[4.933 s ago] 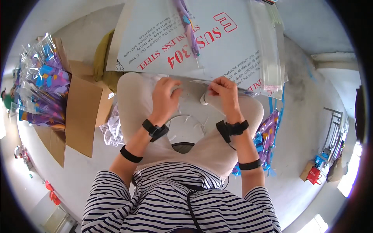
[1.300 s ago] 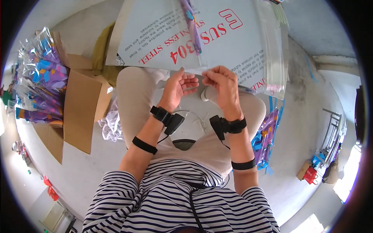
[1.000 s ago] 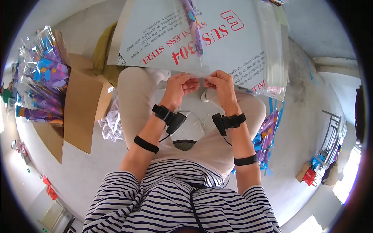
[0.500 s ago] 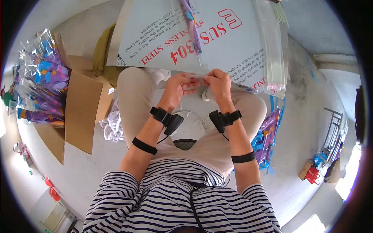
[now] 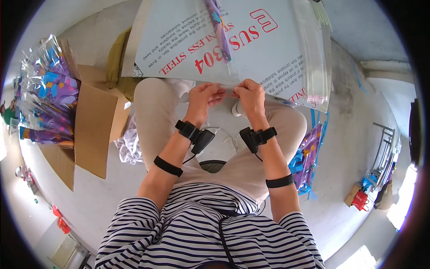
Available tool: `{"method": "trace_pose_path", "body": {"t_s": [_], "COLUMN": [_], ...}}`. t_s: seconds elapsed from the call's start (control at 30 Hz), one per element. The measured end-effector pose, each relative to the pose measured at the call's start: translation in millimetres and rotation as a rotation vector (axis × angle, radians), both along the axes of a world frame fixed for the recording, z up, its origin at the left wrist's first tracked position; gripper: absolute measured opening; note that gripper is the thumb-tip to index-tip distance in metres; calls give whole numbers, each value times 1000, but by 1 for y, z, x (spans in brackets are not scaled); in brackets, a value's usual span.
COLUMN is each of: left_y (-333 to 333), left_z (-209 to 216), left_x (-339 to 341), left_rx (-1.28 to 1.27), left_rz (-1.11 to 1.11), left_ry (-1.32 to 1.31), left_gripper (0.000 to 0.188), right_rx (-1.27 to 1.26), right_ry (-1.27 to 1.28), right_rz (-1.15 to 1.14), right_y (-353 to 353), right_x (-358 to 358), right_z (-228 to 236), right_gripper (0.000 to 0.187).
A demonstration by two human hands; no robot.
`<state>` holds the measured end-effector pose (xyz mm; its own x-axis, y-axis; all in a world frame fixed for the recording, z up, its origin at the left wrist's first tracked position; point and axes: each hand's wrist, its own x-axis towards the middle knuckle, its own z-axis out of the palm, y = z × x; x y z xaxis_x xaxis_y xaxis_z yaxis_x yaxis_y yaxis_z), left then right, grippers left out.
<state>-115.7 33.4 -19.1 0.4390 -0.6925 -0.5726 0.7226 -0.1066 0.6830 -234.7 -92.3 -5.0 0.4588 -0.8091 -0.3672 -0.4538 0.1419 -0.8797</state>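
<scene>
A slim purple patterned item (image 5: pixel 219 31) lies lengthwise on the table, inside a long clear plastic bag (image 5: pixel 230 77) whose open-looking end reaches the table's near edge. At that edge my left hand (image 5: pixel 205 97) pinches the left side of the bag's end between thumb and forefinger, its other fingers loosely curled. Close beside it on the right, my right hand (image 5: pixel 251 96) pinches the same end with its fingers folded in. The clear film between the fingertips is thin and hard to make out.
The table (image 5: pixel 179 49) has a printed sheet covering. Flat clear bags (image 5: pixel 317 67) lie stacked at its right side. A cardboard box (image 5: pixel 96 130) on the left holds several bagged purple items (image 5: pixel 58 89). More purple packages (image 5: pixel 307 157) with blue strapping stand right of my knee.
My left hand has closed from spread fingers into a tighter pinch at the bag's end. My right hand has shifted very slightly left; the purple item stays in place.
</scene>
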Motion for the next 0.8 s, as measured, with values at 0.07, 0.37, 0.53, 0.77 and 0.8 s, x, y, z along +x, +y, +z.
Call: {"method": "trace_pose_path", "body": {"t_s": [0.07, 0.37, 0.53, 0.77, 0.8], "left_y": [-1, -4, -3, 2, 3], "left_z": [-2, 3, 16, 15, 15], "left_x": [0, -7, -9, -12, -12], "left_rx": [13, 22, 86, 191, 189], "left_rz": [32, 165, 175, 156, 156], "left_ry": [-6, 56, -1, -114, -115], "left_gripper": [20, 17, 15, 16, 16], "right_rx": [-24, -185, 274, 641, 667], "right_ry": [1, 173, -122, -434, -486], "right_rz": [22, -83, -207, -340, -327], "right_y": [-1, 10, 48, 51, 50], "right_x": [-1, -20, -31, 14, 15], "right_z": [-1, -6, -2, 6, -2], "right_gripper": [11, 20, 22, 19, 20]}}
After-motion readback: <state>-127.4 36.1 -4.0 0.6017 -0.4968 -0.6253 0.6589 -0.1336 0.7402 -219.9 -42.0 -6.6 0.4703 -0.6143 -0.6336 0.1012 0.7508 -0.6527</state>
